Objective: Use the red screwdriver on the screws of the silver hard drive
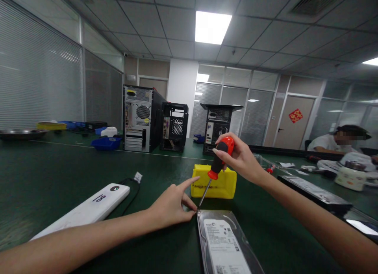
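My right hand (236, 153) is closed round a screwdriver (218, 159) with a red and black handle. Its shaft slants down, and the tip meets the near-left-hand top corner of a hard drive (201, 234) lying label up on the table. At that same corner, my left hand (174, 203) brings its thumb and a finger together close to the tip, with the index finger stretched out above. What those fingertips pinch, if anything, is too small to tell. Just behind the drive stands a yellow bin (230, 183) with small dark bits inside, probably screws.
A white device marked 18 (85, 211) with a cable lies at left. Computer cases (137, 120) and a blue bin (106, 143) stand farther back. To the right are a dark flat box-like unit (315, 191), a cream pot (351, 175) and a seated person (327, 142).
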Demonstrator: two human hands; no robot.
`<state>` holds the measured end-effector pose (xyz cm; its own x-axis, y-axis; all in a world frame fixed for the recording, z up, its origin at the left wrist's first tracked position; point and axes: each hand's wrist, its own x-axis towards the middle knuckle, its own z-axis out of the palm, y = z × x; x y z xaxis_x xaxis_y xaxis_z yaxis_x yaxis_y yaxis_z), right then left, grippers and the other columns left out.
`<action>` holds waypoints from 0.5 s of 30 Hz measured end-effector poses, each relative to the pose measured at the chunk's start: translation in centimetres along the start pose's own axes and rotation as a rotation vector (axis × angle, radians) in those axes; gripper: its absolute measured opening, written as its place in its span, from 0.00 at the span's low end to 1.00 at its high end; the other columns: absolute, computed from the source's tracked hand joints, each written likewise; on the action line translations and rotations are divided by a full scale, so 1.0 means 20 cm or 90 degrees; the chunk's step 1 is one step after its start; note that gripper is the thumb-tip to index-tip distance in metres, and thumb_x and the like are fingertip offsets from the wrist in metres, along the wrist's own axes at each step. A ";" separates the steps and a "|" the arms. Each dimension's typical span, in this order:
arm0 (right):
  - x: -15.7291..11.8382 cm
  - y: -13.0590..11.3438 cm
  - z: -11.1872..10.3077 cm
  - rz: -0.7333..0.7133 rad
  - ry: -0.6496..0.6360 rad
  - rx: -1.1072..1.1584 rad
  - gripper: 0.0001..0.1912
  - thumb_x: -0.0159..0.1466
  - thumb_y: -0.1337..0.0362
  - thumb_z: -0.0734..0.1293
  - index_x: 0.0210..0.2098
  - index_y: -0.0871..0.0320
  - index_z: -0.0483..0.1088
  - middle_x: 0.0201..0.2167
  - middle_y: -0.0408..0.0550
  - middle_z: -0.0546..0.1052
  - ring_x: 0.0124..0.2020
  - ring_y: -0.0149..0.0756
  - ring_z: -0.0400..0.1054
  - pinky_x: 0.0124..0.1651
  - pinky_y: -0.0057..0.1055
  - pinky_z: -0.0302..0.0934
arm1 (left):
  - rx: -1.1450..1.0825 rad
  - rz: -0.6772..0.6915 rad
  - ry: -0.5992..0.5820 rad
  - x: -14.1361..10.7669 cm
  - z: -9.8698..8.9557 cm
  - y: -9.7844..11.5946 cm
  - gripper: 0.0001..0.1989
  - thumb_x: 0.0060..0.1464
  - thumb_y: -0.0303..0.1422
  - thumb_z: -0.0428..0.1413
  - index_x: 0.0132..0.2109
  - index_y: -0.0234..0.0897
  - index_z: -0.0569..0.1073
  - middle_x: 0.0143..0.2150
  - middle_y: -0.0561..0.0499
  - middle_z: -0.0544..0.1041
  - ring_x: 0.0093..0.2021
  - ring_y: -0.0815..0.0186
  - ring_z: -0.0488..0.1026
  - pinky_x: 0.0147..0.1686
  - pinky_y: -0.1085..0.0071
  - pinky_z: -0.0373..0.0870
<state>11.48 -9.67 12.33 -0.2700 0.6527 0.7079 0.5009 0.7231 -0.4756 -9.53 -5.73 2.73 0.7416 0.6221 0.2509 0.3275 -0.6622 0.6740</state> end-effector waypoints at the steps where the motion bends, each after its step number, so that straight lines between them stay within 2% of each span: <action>1: 0.00 0.00 0.00 -0.004 -0.001 -0.001 0.14 0.59 0.58 0.66 0.40 0.55 0.61 0.29 0.42 0.63 0.25 0.29 0.63 0.24 0.26 0.64 | -0.004 -0.004 0.000 0.00 0.00 0.00 0.44 0.44 0.27 0.58 0.65 0.37 0.45 0.36 0.50 0.81 0.32 0.64 0.77 0.37 0.69 0.71; 6: -0.01 -0.02 0.00 -0.050 0.007 -0.033 0.14 0.58 0.57 0.66 0.40 0.55 0.62 0.33 0.44 0.64 0.28 0.30 0.62 0.27 0.26 0.64 | -0.028 -0.024 -0.004 0.00 0.00 0.01 0.45 0.44 0.25 0.57 0.66 0.33 0.44 0.37 0.48 0.81 0.33 0.63 0.78 0.37 0.69 0.71; 15: -0.03 -0.04 -0.01 -0.117 0.000 -0.087 0.12 0.58 0.59 0.66 0.39 0.54 0.61 0.34 0.45 0.66 0.32 0.32 0.62 0.31 0.27 0.61 | -0.041 -0.040 0.000 0.00 0.01 0.01 0.41 0.44 0.24 0.56 0.64 0.29 0.50 0.37 0.48 0.81 0.35 0.62 0.78 0.38 0.69 0.71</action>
<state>11.39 -10.62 12.41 -0.3668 0.5127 0.7763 0.5505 0.7922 -0.2632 -9.32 -5.87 2.74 0.7208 0.6615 0.2071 0.3347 -0.5939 0.7316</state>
